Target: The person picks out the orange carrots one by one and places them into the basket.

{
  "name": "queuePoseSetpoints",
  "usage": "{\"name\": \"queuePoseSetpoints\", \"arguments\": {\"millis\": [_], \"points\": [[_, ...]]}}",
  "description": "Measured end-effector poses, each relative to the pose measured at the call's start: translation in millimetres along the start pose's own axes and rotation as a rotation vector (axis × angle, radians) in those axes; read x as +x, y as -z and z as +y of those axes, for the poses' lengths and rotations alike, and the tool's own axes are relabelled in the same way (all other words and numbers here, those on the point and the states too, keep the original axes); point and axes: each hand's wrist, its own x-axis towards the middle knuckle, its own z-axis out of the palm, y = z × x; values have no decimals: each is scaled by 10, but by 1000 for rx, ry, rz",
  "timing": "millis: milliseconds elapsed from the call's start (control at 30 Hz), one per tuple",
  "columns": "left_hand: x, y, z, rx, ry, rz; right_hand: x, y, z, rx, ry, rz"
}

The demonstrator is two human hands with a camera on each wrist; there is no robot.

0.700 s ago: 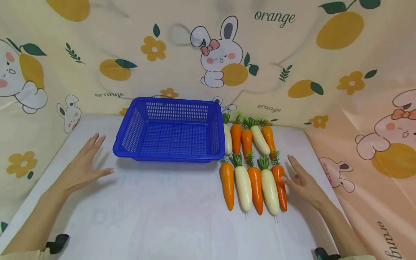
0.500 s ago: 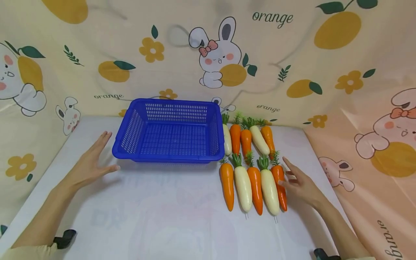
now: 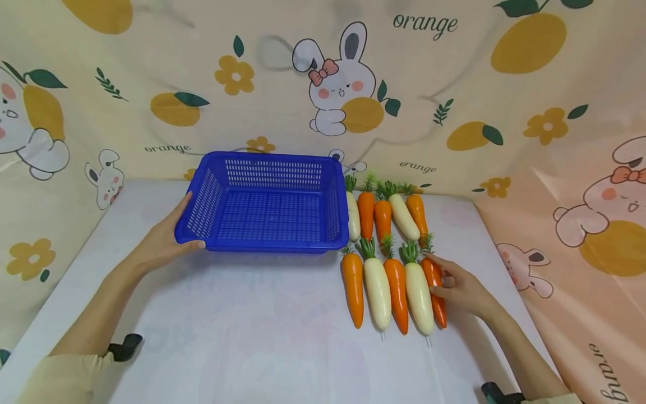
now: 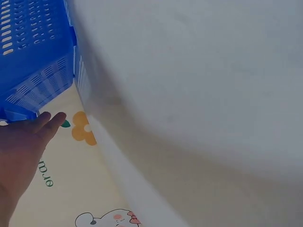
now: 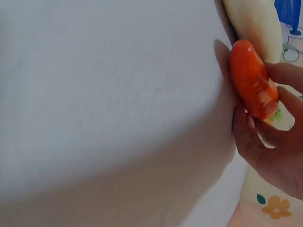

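Note:
A blue plastic basket (image 3: 272, 245) with slotted sides stands at the back of the table, and nothing lies in it. My left hand (image 3: 158, 242) is at its front left corner, thumb by the front rim and straight fingers along the left side. The left wrist view shows those fingertips (image 4: 59, 117) right at the basket's edge. On the right, my right hand (image 3: 466, 289) grips the rightmost orange carrot (image 3: 438, 311) of the front row. Seen from the right wrist, the thumb lies on one side of this carrot (image 5: 246, 71) and the fingers on the other.
Left of that carrot, a white radish (image 3: 419, 300) lies close by in the front row, among further carrots and radishes. A back row, with a carrot (image 3: 365, 213) in it, runs beside the basket. A printed cloth (image 3: 202, 67) hangs behind the white table (image 3: 262, 331).
My left hand has moved right and reached the basket's corner. My right hand has moved slightly left and its fingers have closed around the rightmost carrot. The basket has stayed in place.

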Motion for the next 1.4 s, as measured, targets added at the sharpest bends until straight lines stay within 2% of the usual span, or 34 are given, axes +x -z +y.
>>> {"name": "queuePoseSetpoints", "arguments": {"millis": [167,367,500,633,800,967,1167,1267,1400], "points": [[51,7,-11,-48,15,-7,60,15,-53,44,-30,-1],[69,28,-6,-105,22,-36,97,63,-16,165,-81,-31],[104,46,-7,-158,26,-62,113,71,48,246,-52,-32],[132,50,-18,-195,67,-79,132,104,-18,282,-25,-27],[136,55,-34,-212,114,-82,227,175,-217,331,9,-34],[127,39,-50,-246,115,-67,393,213,-464,392,71,-35],[136,-19,-50,-294,105,-42,623,268,-837,367,127,-27],[157,-29,-45,-294,104,-38,738,285,-1027,343,127,-36],[172,-17,-46,-283,107,-38,918,258,-1265,370,133,-58]]}}
